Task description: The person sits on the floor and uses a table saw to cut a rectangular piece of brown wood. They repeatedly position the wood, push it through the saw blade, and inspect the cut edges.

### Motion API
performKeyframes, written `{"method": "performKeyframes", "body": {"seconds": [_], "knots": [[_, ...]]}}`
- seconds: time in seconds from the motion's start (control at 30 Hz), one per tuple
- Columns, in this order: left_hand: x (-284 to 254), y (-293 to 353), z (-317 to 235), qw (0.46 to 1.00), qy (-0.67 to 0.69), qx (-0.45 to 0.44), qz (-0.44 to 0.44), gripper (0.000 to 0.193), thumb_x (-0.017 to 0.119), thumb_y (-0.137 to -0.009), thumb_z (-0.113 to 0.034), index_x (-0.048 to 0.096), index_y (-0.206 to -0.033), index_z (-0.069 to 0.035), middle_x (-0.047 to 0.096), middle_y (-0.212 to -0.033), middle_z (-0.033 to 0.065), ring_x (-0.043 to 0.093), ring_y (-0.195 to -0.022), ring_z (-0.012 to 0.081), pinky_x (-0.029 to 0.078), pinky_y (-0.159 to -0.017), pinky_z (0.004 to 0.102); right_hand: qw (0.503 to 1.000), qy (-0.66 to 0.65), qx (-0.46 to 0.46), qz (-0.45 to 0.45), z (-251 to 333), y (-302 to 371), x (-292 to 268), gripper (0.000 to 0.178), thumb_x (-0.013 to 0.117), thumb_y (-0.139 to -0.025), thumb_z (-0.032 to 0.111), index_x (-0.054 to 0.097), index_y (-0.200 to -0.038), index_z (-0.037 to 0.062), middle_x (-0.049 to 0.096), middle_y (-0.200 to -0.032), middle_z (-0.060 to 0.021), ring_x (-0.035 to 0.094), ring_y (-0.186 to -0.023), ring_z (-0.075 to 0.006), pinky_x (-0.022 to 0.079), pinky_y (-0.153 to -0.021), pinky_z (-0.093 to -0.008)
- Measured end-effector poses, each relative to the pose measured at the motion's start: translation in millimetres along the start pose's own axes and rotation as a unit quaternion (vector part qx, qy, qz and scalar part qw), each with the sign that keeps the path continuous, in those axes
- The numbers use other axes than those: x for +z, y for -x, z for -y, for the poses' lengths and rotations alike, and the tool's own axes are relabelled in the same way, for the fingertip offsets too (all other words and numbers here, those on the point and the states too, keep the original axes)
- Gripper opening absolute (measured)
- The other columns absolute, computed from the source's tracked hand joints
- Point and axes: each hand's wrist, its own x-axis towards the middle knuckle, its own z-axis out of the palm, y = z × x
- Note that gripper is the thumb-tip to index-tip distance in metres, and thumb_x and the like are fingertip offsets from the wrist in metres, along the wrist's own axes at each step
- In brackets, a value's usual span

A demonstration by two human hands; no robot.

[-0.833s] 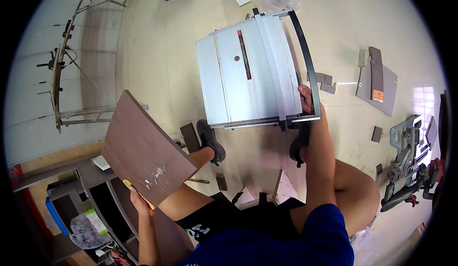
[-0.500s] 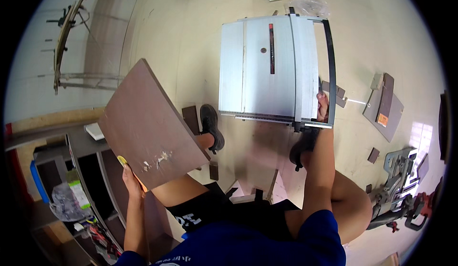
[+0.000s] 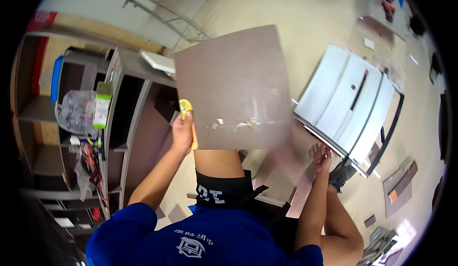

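My left hand (image 3: 181, 131) grips the lower left edge of a flat brown board (image 3: 234, 85). Scuffs and pale torn patches mark the board's face near its lower edge. Against the same edge, under my fingers, is a small yellow-and-orange thing (image 3: 185, 106) whose kind I cannot make out. Off to the right, my right hand (image 3: 322, 157) has its fingers apart and nothing in them. It is beside the front edge of a table saw (image 3: 346, 94), which has a silver top, a dark slot insert, a fence and a black side rail.
A brown shelf unit (image 3: 131, 58) stands at the left, with a clear plastic bag (image 3: 76, 111) and tools on it. Brown board offcuts (image 3: 400, 189) lie on the floor at the right. Behind the board is a metal stand (image 3: 164, 15).
The view has turned left. My left hand has brought the brown board in front of me, more upright. My right hand has left the saw's fence end for its front edge.
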Motion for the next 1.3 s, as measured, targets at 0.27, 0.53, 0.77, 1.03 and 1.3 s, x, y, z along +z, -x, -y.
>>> {"method": "performKeyframes", "body": {"seconds": [0.27, 0.53, 0.77, 1.03, 1.3], "knots": [[2, 27, 8, 0.997, 0.013, 0.048, 0.063, 0.035, 0.065, -0.098, -0.036, 0.059, -0.102, -0.002, 0.06, -0.087, -0.0023, 0.052, -0.079, 0.0043, 0.045, -0.071, 0.0224, 0.977, -0.104, -0.147, 0.116, -17, -30, 52, 0.04, 0.05, -0.098, 0.026, 0.056, -0.12, -0.0061, 0.065, -0.119, -0.0194, 0.064, -0.112, -0.0297, 0.052, -0.101, -0.0433], [-4, 27, 6, 0.993, 0.001, 0.08, 0.089, 0.027, 0.066, -0.097, -0.029, 0.058, -0.099, -0.003, 0.057, -0.084, -0.0039, 0.048, -0.076, 0.0033, 0.041, -0.068, 0.0213, 0.976, -0.111, -0.177, 0.056, -41, 15, 103, 0.034, 0.045, -0.103, 0.035, 0.058, -0.106, 0.0038, 0.067, -0.098, -0.0083, 0.065, -0.089, -0.0183, 0.056, -0.074, -0.0299], [-4, 28, 10, 0.997, -0.049, 0.051, 0.028, 0.019, 0.061, -0.099, -0.02, 0.058, -0.105, -0.002, 0.059, -0.092, -0.001, 0.053, -0.083, 0.0058, 0.044, -0.073, 0.0224, 0.955, -0.266, -0.102, 0.087, -21, 9, 92, 0.034, 0.055, -0.101, 0.031, 0.06, -0.116, 0.0003, 0.067, -0.103, -0.0084, 0.063, -0.08, -0.0132, 0.055, -0.061, -0.0225], [-2, 21, 20, 0.989, 0.057, 0.091, 0.098, 0.035, 0.059, -0.101, -0.028, 0.054, -0.12, 0.002, 0.063, -0.101, 0.0039, 0.06, -0.09, 0.0116, 0.05, -0.083, 0.0271, 0.978, -0.161, -0.127, -0.04, -11, 10, 98, 0.037, 0.042, -0.106, 0.038, 0.057, -0.106, 0.0046, 0.061, -0.081, -0.0048, 0.059, -0.072, -0.0165, 0.053, -0.067, -0.0291], [-2, 16, 20, 0.987, 0.035, 0.103, 0.122, 0.038, 0.059, -0.101, -0.032, 0.054, -0.117, 0.002, 0.064, -0.102, 0.0042, 0.06, -0.09, 0.0108, 0.049, -0.083, 0.0259, 0.965, -0.206, -0.155, 0.045, -15, 9, 102, 0.024, 0.042, -0.105, 0.027, 0.056, -0.098, 0.0089, 0.057, -0.081, -0.0026, 0.05, -0.065, -0.0144, 0.048, -0.066, -0.0297]]}}
